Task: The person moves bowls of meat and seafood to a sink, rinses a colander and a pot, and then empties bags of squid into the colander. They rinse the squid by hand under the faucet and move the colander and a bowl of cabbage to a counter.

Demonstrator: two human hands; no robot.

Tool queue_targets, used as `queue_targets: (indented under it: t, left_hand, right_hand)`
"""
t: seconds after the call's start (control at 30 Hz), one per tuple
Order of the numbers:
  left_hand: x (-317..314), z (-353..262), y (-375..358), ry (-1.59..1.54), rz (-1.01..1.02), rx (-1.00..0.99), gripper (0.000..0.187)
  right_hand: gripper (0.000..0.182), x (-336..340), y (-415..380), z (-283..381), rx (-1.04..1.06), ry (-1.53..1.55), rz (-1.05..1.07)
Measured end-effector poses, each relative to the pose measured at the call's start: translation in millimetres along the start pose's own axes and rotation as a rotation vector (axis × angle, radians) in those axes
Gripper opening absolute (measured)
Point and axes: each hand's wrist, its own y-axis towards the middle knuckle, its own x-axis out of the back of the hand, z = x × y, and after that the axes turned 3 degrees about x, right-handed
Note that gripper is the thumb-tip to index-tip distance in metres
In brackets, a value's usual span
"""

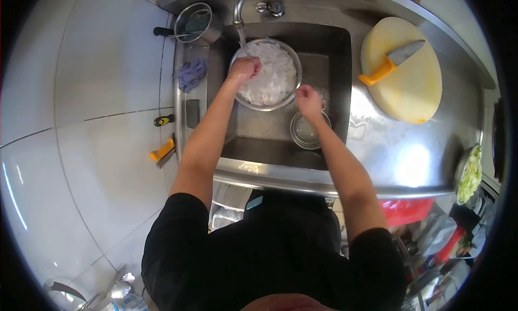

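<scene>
A round metal bowl (pixel 257 106) in the sink holds water and many whitish pieces (pixel 272 73), whose kind I cannot make out. Over its left part is my left hand (pixel 246 69), fingers curled closed under the running tap (pixel 238 14); whatever they may hold is hidden. My right hand (pixel 308 100) is closed at the bowl's right rim and appears to pinch it. Just below that hand, a smaller round container (pixel 306 141) stands on the sink floor, partly covered by my wrist.
Right of the sink (pixel 253 124), a yellow-handled knife (pixel 391 62) lies on a round cutting board (pixel 415 97). A metal pot (pixel 208 36) and a purple cloth (pixel 191 75) sit at the left edge. Chopped greens fill a bowl (pixel 459 178) at far right.
</scene>
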Motion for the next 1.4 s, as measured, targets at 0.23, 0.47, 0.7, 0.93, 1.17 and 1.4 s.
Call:
queue_targets:
  t: [0.23, 0.47, 0.7, 0.93, 1.17, 1.4]
  left_hand:
    - [16, -33, -27, -0.534, -0.148, -0.103, 0.015]
    - [43, -12, -29, -0.468, -0.324, -0.179, 0.013]
    - [11, 128, 7, -0.055, -0.383, -0.041, 0.028]
    - [-14, 211, 9, 0.201, -0.528, 0.158, 0.042]
    - [-7, 211, 16, 0.205, -0.482, 0.232, 0.045]
    - [-6, 240, 35, 0.142, -0.477, 0.228, 0.030]
  right_hand:
    - [0.020, -161, 70, 69, -0.349, 0.926, 0.285]
    - [0.024, -162, 145, 139, -0.119, 0.977, 0.139]
    - [0.022, -94, 230, 195, -0.637, 0.840, 0.002]
    - [0.044, -127, 242, 173, -0.441, 1.188, -0.181]
    - [0.035, -101, 235, 187, -0.571, 1.047, 0.055]
    - [0.042, -121, 259, 141, -0.336, 1.154, 0.129]
